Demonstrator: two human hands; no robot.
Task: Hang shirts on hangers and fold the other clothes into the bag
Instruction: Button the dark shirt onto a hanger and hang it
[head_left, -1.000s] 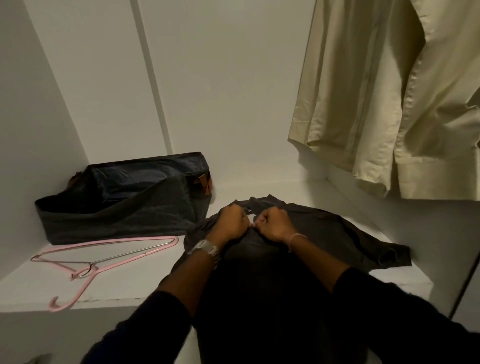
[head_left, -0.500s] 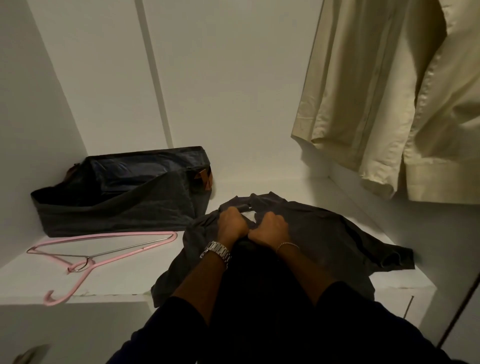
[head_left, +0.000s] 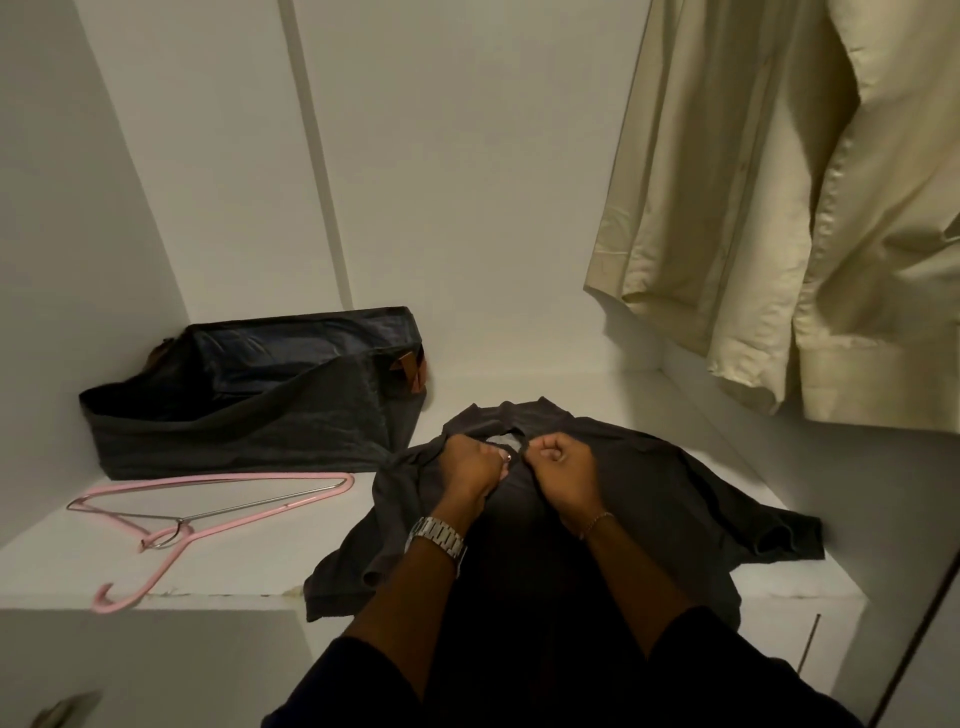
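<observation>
Dark shirt (head_left: 649, 483) spread flat on the white shelf (head_left: 249, 561), collar toward the far wall, hem spilling over the near edge. Left hand (head_left: 470, 467) curled tight on the fabric at the left side of the neck opening; right hand (head_left: 563, 470) fisted on the right side of it, both gripping cloth and parting the collar so a pale label shows between them. Pink hanger (head_left: 208, 512) lying flat to the left of the shirt, hook toward the near edge, apart from the garment and not yet inside it. Dark bag (head_left: 249, 410) standing open at the far left, just beyond the hanger, with dark folded cloth seemingly already inside, though hard to make out. Cream shirt (head_left: 789, 208) hanging at the upper right, so apparently one garment hung already.

Judged midway: one shirt up, the dark shirt being readied at the neck, hanger yet to be threaded in and the shirt hung. No other loose clothes in sight.
</observation>
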